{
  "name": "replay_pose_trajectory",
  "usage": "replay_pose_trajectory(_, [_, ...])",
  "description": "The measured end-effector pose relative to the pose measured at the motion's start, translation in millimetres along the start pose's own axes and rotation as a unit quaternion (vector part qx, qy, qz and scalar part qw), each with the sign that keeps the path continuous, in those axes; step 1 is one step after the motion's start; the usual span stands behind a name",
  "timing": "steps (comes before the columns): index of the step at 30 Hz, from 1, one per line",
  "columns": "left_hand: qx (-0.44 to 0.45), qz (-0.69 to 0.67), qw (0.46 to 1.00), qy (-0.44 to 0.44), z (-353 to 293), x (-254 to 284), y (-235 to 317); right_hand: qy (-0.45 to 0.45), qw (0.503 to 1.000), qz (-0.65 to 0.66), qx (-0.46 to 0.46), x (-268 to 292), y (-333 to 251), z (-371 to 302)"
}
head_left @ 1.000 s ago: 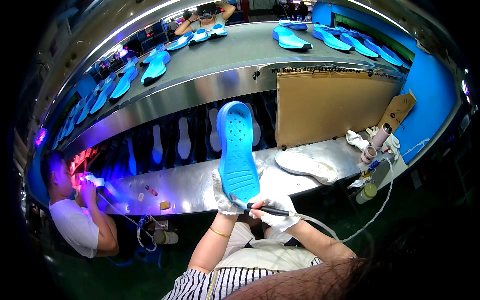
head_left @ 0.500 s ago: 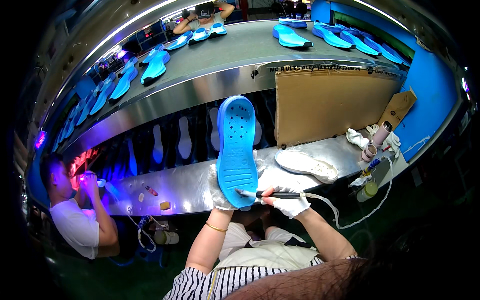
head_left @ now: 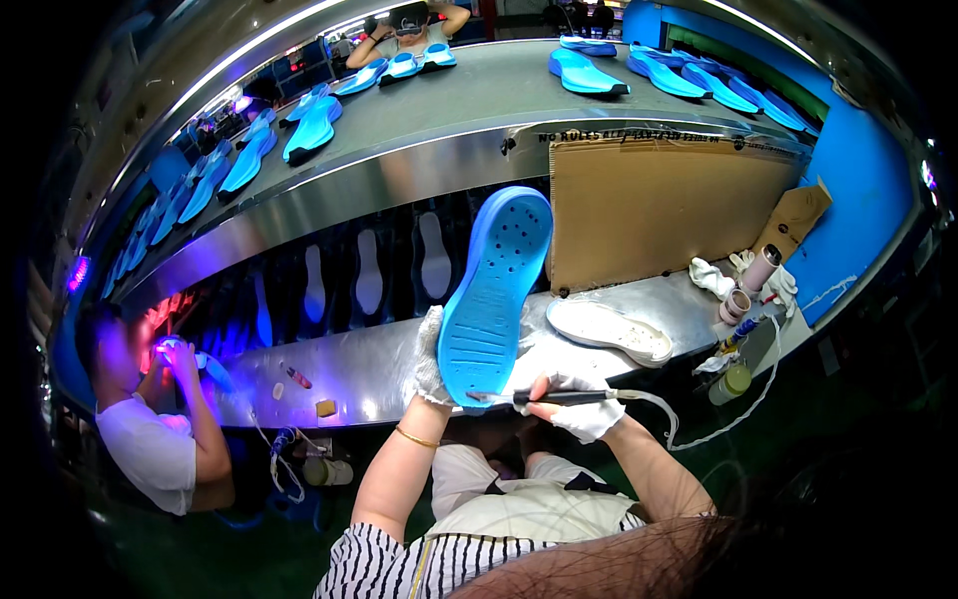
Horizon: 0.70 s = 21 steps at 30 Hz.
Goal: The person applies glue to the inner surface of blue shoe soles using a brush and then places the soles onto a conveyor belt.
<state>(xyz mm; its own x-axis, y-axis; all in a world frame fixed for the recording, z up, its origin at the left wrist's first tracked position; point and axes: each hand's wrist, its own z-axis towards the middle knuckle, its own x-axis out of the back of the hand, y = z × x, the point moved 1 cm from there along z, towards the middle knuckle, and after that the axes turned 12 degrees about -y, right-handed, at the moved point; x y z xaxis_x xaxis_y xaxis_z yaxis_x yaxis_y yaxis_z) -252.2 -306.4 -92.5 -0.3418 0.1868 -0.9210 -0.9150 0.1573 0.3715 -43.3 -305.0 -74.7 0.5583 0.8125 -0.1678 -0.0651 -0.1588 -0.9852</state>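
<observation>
My left hand (head_left: 430, 361), in a white glove, grips a blue shoe sole (head_left: 487, 299) by its heel end and side. The sole is held up over the bench edge, its holed toe end pointing away and tilted right. In my right hand (head_left: 582, 407), whose glove leaves the fingertips bare, is a black-handled brush (head_left: 569, 396) with a pale hose (head_left: 664, 407) at its rear. The brush tip meets the heel end of the sole. To the right of the sole, a white shoe sole (head_left: 611, 332) lies on the metal bench (head_left: 384, 371).
Blue soles (head_left: 589, 74) stand along the green conveyor (head_left: 429, 105) beyond. A cardboard sheet (head_left: 659, 215) leans behind the bench. Pink bottles (head_left: 763, 268) and a yellow-green jar (head_left: 731, 383) are at the right. A person (head_left: 150, 429) works at the left, holding a blue piece.
The blue sole has tilted, its toe end swinging right. My left hand has shifted slightly left, and the brush tip sits lower on the heel. The co-worker's hands have moved.
</observation>
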Motion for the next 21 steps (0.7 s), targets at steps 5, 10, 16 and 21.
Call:
replay_pose_trajectory(5, [0.066, 0.023, 0.997, 0.033, 13.1, -12.3, 4.5, -0.036, 0.942, -0.257, 0.211, 5.6, -0.2, 20.9])
replay_pose_trajectory(10, [0.207, 0.068, 0.975, 0.05, 25.4, 6.5, 2.1, -0.098, 0.973, -0.179, 0.108, 6.9, 3.3, 22.9])
replay_pose_trajectory(16, [0.31, 0.205, 0.926, 0.07, 16.5, -9.5, -5.9, -0.154, 0.981, -0.107, -0.046, 31.8, -11.2, 13.3])
replay_pose_trajectory(21, [0.347, 0.201, 0.913, 0.072, 23.7, -10.0, -7.2, -0.1, 0.982, -0.159, 0.001, 21.1, -6.9, 9.0])
